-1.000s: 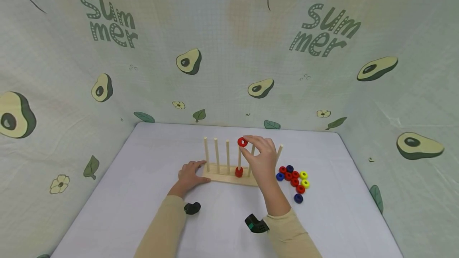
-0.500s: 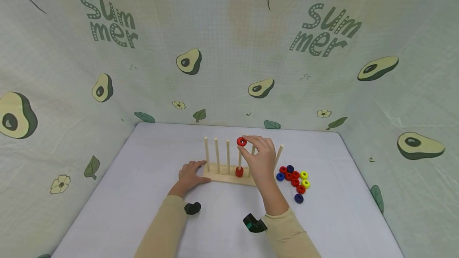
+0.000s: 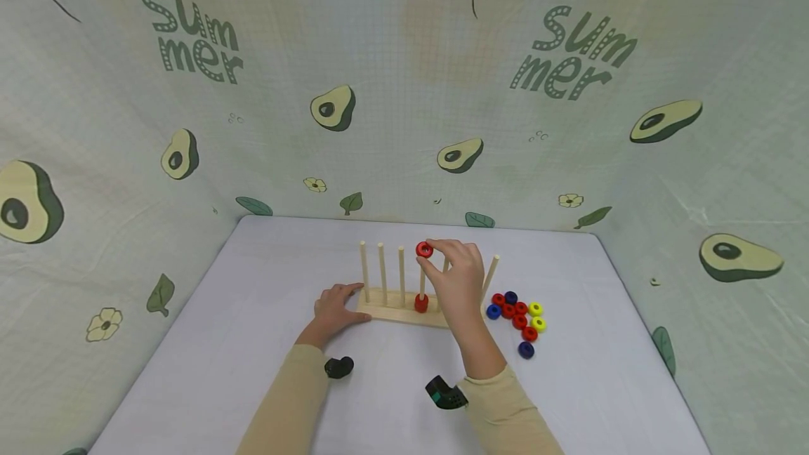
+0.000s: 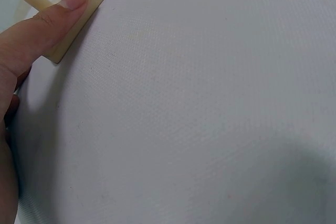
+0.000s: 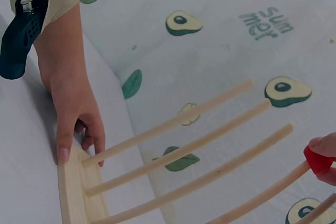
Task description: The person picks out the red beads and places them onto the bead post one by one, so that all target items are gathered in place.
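Observation:
A wooden peg stand with upright pegs sits mid-table. My left hand grips its left end, thumb on the near edge and the other fingers round the far side. Between thumb and fingertips, my right hand pinches a red ring. In the right wrist view, that red ring is at the tip of the fourth peg from the left; I cannot tell whether the peg has entered the hole. Red rings sit low on the same peg. My right hand hides part of the stand's right side.
Right of the stand lie several loose rings: red, yellow and blue, with a dark blue ring nearest me. The white table ends at a patterned cloth backdrop.
My right hand has shifted slightly left with the red ring, bringing it over the peg tip. The left hand and the stand have stayed in place.

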The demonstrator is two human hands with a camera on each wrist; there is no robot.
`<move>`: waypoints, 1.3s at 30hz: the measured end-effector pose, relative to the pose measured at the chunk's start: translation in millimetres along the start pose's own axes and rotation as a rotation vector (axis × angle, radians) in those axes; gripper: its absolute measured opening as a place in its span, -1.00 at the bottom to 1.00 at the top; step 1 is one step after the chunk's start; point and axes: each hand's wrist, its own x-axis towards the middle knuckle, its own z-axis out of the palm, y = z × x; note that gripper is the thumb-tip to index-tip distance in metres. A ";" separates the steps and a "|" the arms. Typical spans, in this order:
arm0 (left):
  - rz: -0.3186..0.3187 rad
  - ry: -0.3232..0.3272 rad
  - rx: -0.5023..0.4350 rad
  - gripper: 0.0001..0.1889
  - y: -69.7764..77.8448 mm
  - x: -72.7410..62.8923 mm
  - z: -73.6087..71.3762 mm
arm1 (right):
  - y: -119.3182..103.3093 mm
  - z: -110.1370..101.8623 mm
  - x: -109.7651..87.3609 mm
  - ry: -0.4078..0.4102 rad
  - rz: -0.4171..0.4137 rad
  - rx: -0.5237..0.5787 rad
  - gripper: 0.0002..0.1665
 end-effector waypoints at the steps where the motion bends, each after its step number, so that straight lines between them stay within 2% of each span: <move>1: 0.000 0.000 0.001 -0.15 0.4 -0.3 -0.2 | 0.1 0.4 0.0 -0.001 0.000 -0.005 -0.67; 25: 0.002 0.004 0.035 -0.15 0.0 -1.4 -1.9 | -5.8 0.8 1.1 -0.033 0.016 -0.100 -0.68; 39: 0.002 -0.006 0.021 -0.14 -0.5 -0.4 -1.5 | -3.9 4.1 0.8 -0.020 -0.013 -0.137 -0.68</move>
